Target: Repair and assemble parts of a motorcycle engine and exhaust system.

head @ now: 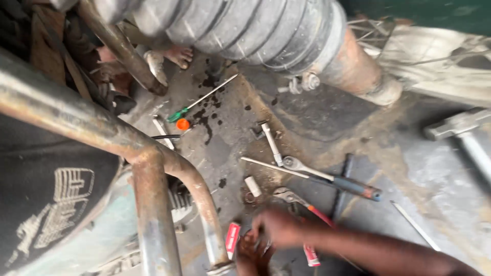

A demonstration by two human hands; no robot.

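Two hands are seen low in the view, blurred by motion. The right hand [276, 226] is stretched in from the lower right, its fingers lying over the red-handled pliers [299, 204] on the oily floor [409, 168]; whether the pliers are actually gripped cannot be told. The left hand [251, 254] is held just below it, fingers spread, and its hold cannot be told either. A small red-and-white packet [232, 238] is lying just left of the hands, beside a rusty frame tube [202, 199]. Beyond the pliers a ratchet wrench [330, 179], a thin rod [273, 167] and a white cylinder [252, 186] are scattered. Farther off, a green-handled screwdriver [199, 100] and an orange cap [182, 124] are lying.
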